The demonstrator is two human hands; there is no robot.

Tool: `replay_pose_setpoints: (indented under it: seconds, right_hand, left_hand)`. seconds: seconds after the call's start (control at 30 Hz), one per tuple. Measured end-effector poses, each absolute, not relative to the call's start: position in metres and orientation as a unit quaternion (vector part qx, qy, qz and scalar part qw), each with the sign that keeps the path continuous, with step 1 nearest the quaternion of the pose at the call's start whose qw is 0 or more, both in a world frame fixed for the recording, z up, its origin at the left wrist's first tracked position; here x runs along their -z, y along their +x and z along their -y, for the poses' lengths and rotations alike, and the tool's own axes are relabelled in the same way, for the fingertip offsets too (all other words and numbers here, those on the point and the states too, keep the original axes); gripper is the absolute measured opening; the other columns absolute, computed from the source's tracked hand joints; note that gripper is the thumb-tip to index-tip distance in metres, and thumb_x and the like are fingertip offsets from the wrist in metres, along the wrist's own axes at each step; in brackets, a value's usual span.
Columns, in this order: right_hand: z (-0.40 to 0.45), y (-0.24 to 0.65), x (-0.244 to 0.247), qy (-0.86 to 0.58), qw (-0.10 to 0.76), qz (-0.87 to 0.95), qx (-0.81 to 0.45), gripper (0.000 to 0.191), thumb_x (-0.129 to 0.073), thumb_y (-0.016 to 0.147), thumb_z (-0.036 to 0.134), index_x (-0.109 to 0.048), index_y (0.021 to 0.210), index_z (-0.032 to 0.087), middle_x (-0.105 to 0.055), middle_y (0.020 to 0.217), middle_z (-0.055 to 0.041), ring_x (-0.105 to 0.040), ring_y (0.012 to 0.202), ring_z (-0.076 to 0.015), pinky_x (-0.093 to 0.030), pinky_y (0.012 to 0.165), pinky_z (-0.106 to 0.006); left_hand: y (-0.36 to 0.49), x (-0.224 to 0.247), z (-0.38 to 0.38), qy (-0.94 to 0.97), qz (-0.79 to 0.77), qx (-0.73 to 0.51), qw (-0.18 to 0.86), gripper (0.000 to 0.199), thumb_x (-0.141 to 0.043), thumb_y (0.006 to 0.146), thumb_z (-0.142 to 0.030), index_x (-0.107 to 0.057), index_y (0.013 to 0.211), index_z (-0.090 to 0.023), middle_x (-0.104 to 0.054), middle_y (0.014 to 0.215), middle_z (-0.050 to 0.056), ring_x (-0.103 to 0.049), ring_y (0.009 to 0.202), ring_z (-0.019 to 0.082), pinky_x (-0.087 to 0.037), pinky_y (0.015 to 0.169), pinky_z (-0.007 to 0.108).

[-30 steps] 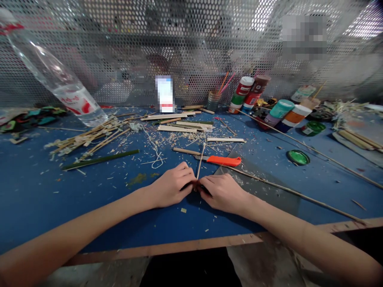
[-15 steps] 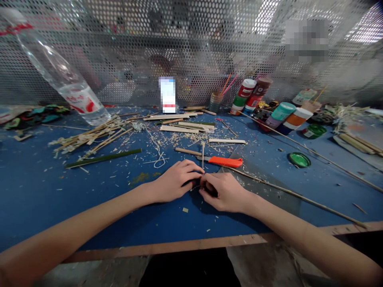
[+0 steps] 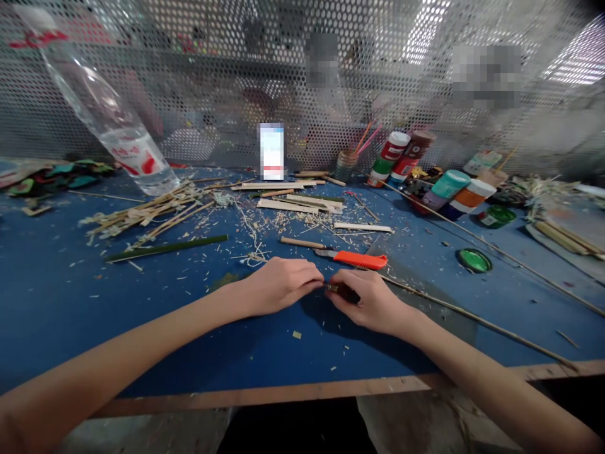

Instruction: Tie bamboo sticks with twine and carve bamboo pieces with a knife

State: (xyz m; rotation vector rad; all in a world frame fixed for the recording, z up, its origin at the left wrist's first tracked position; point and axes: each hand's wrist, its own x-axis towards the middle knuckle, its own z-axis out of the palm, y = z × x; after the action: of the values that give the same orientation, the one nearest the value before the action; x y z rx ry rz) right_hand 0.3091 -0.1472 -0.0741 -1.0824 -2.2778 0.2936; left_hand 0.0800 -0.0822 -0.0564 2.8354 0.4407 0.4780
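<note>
Small stick [image 3: 331, 287], dark at its visible end, sits between the two grips, its long axis running roughly left to right. The right grip [image 3: 371, 301] is nearer, its fingers curled closed around the stick; the left grip [image 3: 281, 285] lies just beside it, though whether it pinches the stick I cannot tell. Just beyond the right grip lies an orange-handled utility knife [image 3: 362, 259]. A long bamboo cane [image 3: 472, 318] runs away to the right of that grip across the blue desk [image 3: 70, 296]. Far beyond the left grip, a plastic bottle [image 3: 127, 151] shows a red label, unreadable.
</note>
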Motion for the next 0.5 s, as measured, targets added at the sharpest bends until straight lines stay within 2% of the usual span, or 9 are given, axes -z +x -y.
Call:
replay_pose_setpoints:
  seconds: [0.2,0.37,0.5]
  right_hand:
    - [0.150,0.307,0.074,-0.401,0.325,0.842,-0.158,0.004,-0.061,0.089,0.023,-0.060,0.092,0.021,-0.059,0.063,0.0039,-0.052,0.051,-0.0113,-0.039,0.050,-0.023]
    - [0.151,0.307,0.069,-0.397,0.325,0.842,-0.167,0.004,-0.061,0.090,0.025,-0.060,0.092,0.021,-0.057,0.061,0.0045,-0.051,0.051,-0.0113,-0.038,0.050,-0.024]
    - [0.152,0.309,0.062,-0.369,0.315,0.854,-0.188,0.008,-0.055,0.092,0.022,-0.060,0.096,0.020,-0.060,0.063,0.0018,-0.053,0.052,-0.0136,-0.040,0.051,-0.026]
  left_hand:
    - [0.082,0.051,0.093,0.937,-0.196,-0.184,0.224,0.026,-0.044,0.105,-0.025,-0.068,0.103,-0.017,-0.074,0.094,0.005,-0.067,0.078,0.016,-0.045,0.067,0.026]
    - [0.083,0.049,0.096,0.912,-0.224,-0.176,0.295,0.023,-0.047,0.102,-0.025,-0.069,0.100,-0.018,-0.074,0.089,0.003,-0.066,0.076,0.016,-0.045,0.069,0.025]
    - [0.083,0.042,0.096,0.899,-0.242,-0.140,0.336,0.025,-0.046,0.101,-0.024,-0.069,0.095,-0.016,-0.069,0.077,0.001,-0.058,0.064,0.013,-0.041,0.063,0.024]
